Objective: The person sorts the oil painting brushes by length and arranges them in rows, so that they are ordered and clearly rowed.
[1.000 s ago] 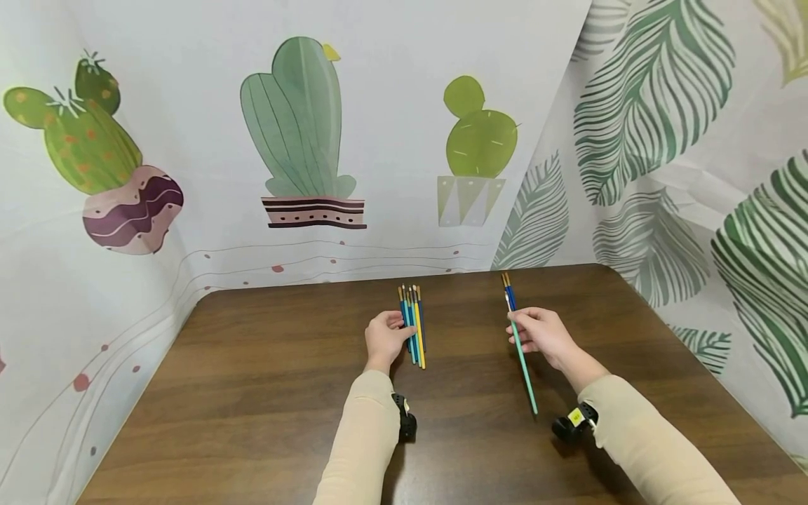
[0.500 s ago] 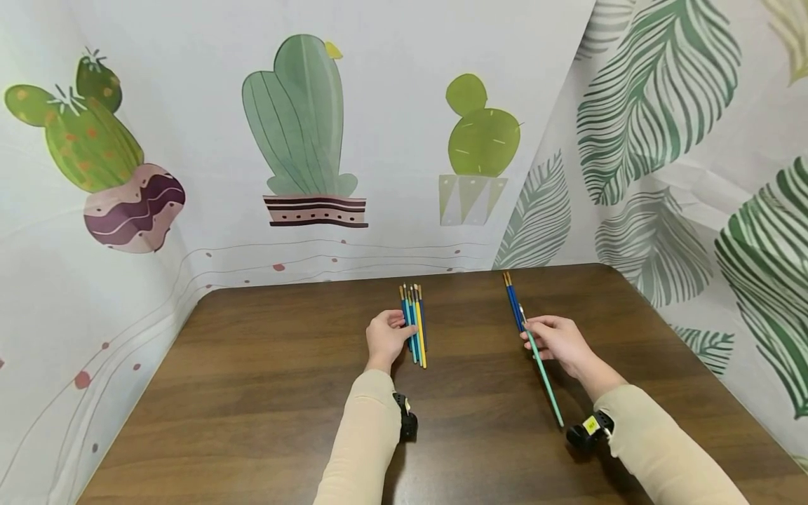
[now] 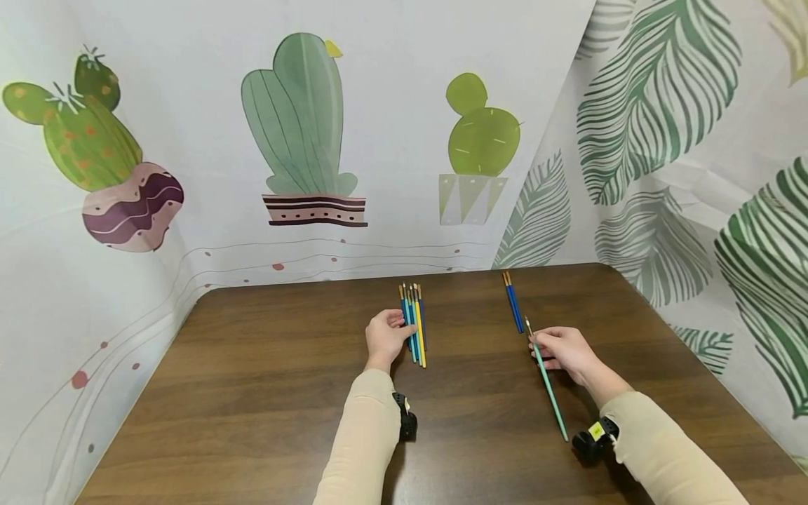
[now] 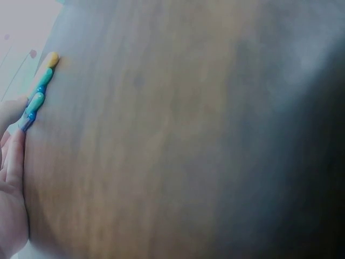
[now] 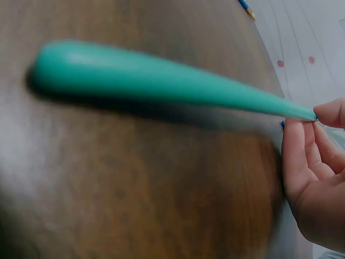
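Note:
My left hand (image 3: 385, 338) grips a bunch of paintbrushes (image 3: 420, 335) on the table, thumb across the handles and fingers at their left side. Their bristles point to the far edge; yellow, teal and blue handles show. In the left wrist view, rounded handle ends (image 4: 39, 97) line up beside the thumb. My right hand (image 3: 564, 353) pinches a green paintbrush (image 3: 550, 391) near its ferrule, bristles pointing away and the handle slanting toward me. The handle (image 5: 161, 75) looms large in the right wrist view. Two blue paintbrushes (image 3: 513, 303) lie beyond the right hand's fingertips.
The brown wooden table (image 3: 284, 393) reaches back to a white wall covering (image 3: 391, 126) printed with cacti and leaves. A black wrist camera (image 3: 593, 442) sits at the right sleeve, close to the green handle's end.
My right hand has moved right and toward me with the green paintbrush, away from the two blue ones, which now show in full. My left hand stays at the bunch.

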Available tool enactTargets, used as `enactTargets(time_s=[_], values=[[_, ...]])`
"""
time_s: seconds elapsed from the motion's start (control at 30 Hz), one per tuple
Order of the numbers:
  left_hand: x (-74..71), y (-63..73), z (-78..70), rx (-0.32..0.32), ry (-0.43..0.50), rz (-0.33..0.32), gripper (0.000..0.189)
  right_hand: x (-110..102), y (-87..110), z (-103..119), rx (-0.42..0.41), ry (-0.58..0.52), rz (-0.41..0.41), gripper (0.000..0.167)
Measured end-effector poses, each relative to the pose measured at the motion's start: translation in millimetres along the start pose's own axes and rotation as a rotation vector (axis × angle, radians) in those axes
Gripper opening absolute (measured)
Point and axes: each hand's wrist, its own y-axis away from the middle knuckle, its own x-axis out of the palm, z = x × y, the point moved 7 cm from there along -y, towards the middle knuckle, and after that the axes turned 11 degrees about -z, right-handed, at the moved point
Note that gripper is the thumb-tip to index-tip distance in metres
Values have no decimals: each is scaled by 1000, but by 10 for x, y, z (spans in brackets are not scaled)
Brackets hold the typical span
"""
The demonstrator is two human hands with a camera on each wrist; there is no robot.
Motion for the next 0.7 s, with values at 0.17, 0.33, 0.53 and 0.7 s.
enactTargets(time_s=[0.17,0.33,0.53,0.7], values=[[10,-9,24,-4,1,3,41,-16,-13,0,-15,22,-5,40],[-5,6,-4,22,13,-11,40,-17,-45,-14,-21,53,2,37],[-10,9,-11,20,5,-17,40,-7,-74,-44,-31,69,26,36],[17,-9,33,-17,-3,-1,41,-6,-66,-55,-42,66,37,34]])
